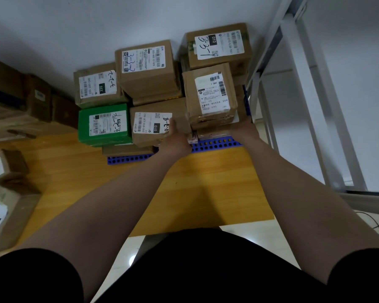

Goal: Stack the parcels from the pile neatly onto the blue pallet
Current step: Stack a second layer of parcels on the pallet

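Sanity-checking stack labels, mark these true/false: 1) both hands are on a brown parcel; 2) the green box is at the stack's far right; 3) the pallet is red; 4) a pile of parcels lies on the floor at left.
1) Left hand and right hand are on a brown parcel: true.
2) Green box at the stack's far right: false, it sits at the front left.
3) Pallet is red: false, it is blue.
4) A pile of parcels lies on the floor at left: true.
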